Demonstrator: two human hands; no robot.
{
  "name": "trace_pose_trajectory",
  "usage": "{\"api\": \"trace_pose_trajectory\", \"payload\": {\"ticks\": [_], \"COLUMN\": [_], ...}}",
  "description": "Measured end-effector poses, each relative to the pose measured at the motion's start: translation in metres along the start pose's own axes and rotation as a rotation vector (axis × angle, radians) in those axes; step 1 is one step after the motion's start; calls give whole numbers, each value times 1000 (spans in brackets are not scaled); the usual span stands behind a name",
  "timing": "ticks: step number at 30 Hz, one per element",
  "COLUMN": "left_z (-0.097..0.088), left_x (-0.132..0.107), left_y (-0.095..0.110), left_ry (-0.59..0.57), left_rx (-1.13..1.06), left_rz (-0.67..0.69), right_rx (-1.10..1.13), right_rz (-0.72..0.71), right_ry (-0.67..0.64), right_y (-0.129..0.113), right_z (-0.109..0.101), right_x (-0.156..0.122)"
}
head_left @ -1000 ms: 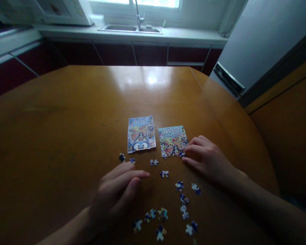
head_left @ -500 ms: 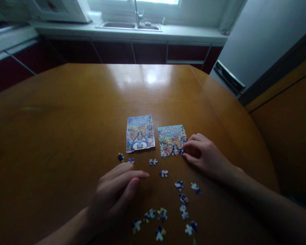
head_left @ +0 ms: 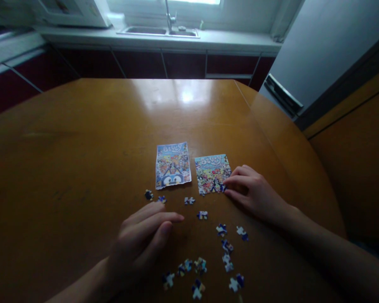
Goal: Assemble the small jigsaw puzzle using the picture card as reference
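A partly assembled jigsaw puzzle point(head_left: 212, 173) lies on the wooden table point(head_left: 82, 139), with a printed reference picture point(head_left: 172, 165) to its left. My right hand point(head_left: 255, 193) rests at the puzzle's lower right corner, fingertips pinched on a small puzzle piece point(head_left: 222, 188) against the edge. My left hand point(head_left: 145, 240) lies flat on the table nearer me, fingers stretched out, holding nothing. Several loose puzzle pieces point(head_left: 202, 265) are scattered between and in front of my hands.
Beyond the table runs a kitchen counter with a sink and tap point(head_left: 164, 30) under a window, and a white appliance point(head_left: 72, 10) at the far left. A grey refrigerator point(head_left: 316, 46) stands at the right. The table's curved edge drops away on the right.
My right hand has shifted slightly left toward the puzzle's lower right corner, fingers closing on a piece there. My left hand has stayed put.
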State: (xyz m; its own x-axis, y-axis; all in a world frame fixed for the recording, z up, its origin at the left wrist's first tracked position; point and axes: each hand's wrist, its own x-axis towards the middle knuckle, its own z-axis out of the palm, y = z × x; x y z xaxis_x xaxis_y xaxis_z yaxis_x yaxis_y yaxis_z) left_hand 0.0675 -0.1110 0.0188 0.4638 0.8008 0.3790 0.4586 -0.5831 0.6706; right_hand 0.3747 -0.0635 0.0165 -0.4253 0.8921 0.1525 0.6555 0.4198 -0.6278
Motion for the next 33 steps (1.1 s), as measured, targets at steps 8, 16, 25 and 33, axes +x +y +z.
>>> {"api": "trace_pose_trajectory", "payload": {"ticks": [8, 16, 25, 33], "left_z": [1, 0, 1, 0], "left_x": [1, 2, 2, 0], "left_y": [0, 0, 1, 0], "left_ry": [17, -5, 23, 28], "left_rx": [4, 18, 22, 27], "left_rz": [17, 28, 19, 11], "right_rx": [-8, 13, 5, 14], "right_rz": [13, 21, 7, 16], "right_ry": [0, -5, 6, 15], "right_y": [2, 2, 1, -2], "right_z": [0, -3, -1, -3], "right_x": [-1, -2, -2, -2]}}
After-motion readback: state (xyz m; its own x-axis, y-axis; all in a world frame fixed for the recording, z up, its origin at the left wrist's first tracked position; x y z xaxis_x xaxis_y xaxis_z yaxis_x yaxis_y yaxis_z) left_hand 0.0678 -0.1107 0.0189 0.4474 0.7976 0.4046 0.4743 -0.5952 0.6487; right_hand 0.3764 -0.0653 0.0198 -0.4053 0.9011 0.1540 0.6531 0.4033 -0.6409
